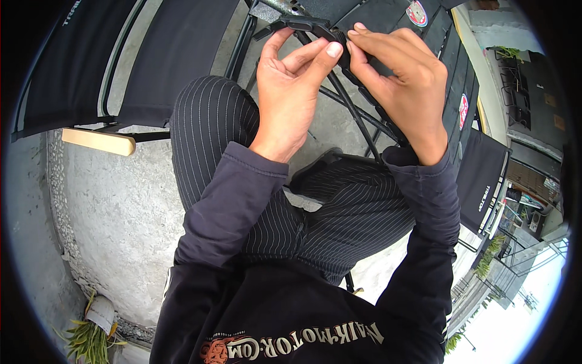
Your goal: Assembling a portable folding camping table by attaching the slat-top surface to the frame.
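Note:
Near the top middle, a black segmented strap (309, 25), much like a watch band, is held up in front of me. My left hand (291, 91) has its thumb and fingers closed on it from below. Close by on the right, my right hand (403, 82) pinches at the strap's right end with thumb and forefinger. The fingertips of both hands are only a short way apart. Dark parts behind the strap blend with it, so its full outline cannot be made out.
A black slatted table (445, 67) with round stickers stands beyond my right hand. Black folding chairs stand left (176, 60) and right (482, 182), the left one with a wooden armrest (100, 141). A potted plant (88, 340) sits lower left on the concrete floor (121, 224).

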A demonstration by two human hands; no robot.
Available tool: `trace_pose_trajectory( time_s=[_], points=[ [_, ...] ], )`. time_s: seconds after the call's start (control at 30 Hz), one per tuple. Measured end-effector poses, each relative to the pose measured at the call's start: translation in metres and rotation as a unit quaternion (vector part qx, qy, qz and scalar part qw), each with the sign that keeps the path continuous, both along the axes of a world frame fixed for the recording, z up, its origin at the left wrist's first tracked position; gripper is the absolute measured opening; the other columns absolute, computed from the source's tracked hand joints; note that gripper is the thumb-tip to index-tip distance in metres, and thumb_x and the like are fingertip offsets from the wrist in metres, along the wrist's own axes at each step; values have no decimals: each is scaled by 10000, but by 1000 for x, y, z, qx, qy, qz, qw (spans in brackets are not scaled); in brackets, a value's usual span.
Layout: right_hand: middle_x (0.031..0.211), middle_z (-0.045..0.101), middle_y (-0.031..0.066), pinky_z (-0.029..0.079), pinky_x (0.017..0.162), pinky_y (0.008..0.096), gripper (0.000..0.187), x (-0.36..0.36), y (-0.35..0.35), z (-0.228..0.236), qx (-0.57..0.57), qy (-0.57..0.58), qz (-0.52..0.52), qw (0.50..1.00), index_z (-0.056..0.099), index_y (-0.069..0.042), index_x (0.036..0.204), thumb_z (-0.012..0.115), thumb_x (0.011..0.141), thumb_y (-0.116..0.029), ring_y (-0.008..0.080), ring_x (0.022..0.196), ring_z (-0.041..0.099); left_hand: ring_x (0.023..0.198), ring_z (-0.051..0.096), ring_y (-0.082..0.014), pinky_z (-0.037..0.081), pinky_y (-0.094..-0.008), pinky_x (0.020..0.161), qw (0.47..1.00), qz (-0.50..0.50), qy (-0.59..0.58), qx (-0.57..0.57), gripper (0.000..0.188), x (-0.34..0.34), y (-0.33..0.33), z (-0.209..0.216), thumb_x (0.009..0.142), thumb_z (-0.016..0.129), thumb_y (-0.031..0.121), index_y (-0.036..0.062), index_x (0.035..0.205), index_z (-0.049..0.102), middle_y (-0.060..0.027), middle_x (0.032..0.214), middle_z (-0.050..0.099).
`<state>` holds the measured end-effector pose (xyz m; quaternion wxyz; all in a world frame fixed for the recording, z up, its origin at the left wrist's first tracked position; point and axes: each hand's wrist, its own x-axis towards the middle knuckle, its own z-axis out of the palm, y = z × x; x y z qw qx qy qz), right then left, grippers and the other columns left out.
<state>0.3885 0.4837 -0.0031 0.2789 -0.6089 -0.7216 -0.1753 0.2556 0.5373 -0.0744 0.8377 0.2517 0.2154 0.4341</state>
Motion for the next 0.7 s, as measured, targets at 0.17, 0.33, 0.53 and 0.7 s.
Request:
trace_pose_trajectory(
  time_s=[0.17, 0.33, 0.53, 0.7],
  points=[
    [750, 696, 35, 499, 537, 278, 156, -1, -2, -4, 14, -25, -3, 1000, 727, -54, 844, 767, 693, -60, 162, 612, 601, 978, 640, -167, 516, -283, 888, 1000, 16, 21, 3, 751, 2, -2, 2, 812, 760, 32, -106, 1343, 246, -182, 1065, 654],
    [744, 693, 30, 498, 533, 273, 153, -2, -2, -2, 17, -41, 2, 999, 722, -55, 838, 765, 691, -57, 158, 610, 601, 945, 648, -160, 522, -281, 878, 999, 35, 5, 11, 777, 2, -2, 7, 796, 770, 22, -90, 1365, 252, -169, 1029, 667],
    [775, 704, 33, 503, 540, 271, 165, -3, -4, -4, 17, -27, -1, 999, 725, -54, 854, 765, 695, -65, 160, 613, 603, 920, 658, -153, 533, -269, 860, 998, 47, 9, 47, 790, 3, 0, 5, 790, 770, 13, -77, 1393, 267, -154, 999, 674],
    [887, 725, 50, 528, 618, 298, 233, -11, -14, 3, -39, 11, -33, 999, 733, -54, 920, 774, 693, -89, 193, 685, 625, 923, 656, -149, 532, -265, 857, 999, 43, -3, 28, 758, 3, 0, 8, 793, 770, 21, -79, 1383, 305, -147, 1006, 674]
  ],
)
